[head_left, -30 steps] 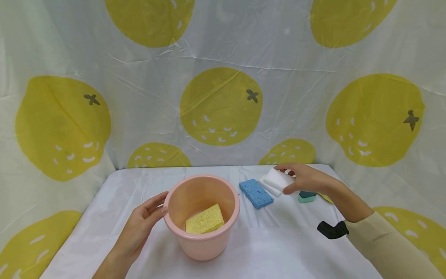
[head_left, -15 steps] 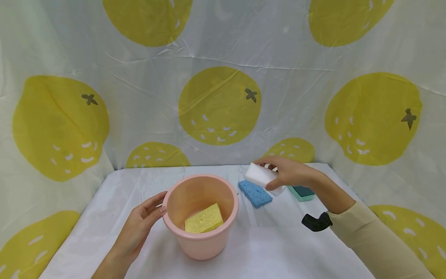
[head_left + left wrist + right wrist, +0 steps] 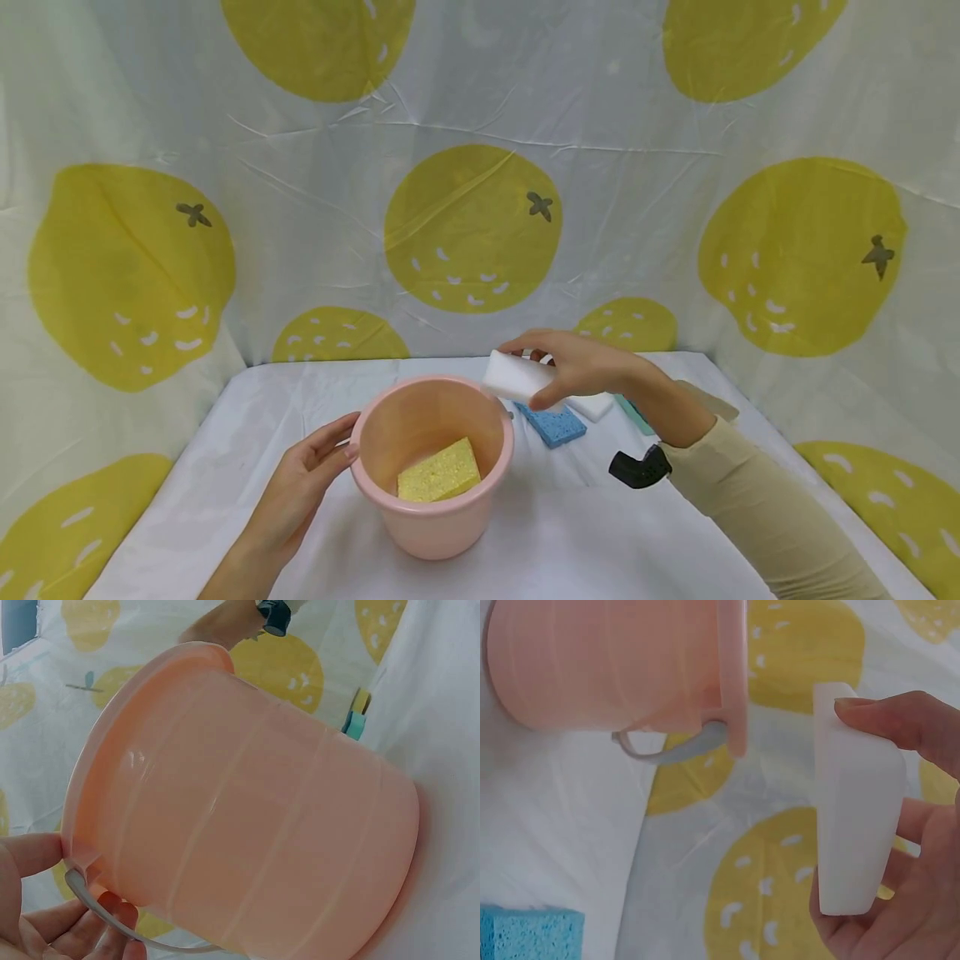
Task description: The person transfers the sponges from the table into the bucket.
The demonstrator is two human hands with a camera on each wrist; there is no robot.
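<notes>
A pink bucket (image 3: 438, 529) stands upright on the white-covered table, with a yellow sponge (image 3: 441, 473) tilted inside it. My left hand (image 3: 300, 483) holds the bucket's rim at the left, thumb on the rim and fingers beside the grey handle (image 3: 112, 921). Between thumb and fingers, my right hand (image 3: 585, 362) grips a white sponge (image 3: 855, 817), a smooth rectangular block. In the head view this sponge overlaps the far right of the bucket rim; the right wrist view shows it beyond the rim, with a gap between.
Right of the bucket lie a blue sponge (image 3: 557, 427), another white sponge (image 3: 592, 406) and a green scrub sponge (image 3: 633, 414), partly hidden by the right arm. A lemon-print cloth (image 3: 315, 225) hangs behind and at both sides of the table.
My right hand has carried the white sponge leftward from above the other sponges to the bucket's rim. The left hand and bucket have stayed in place.
</notes>
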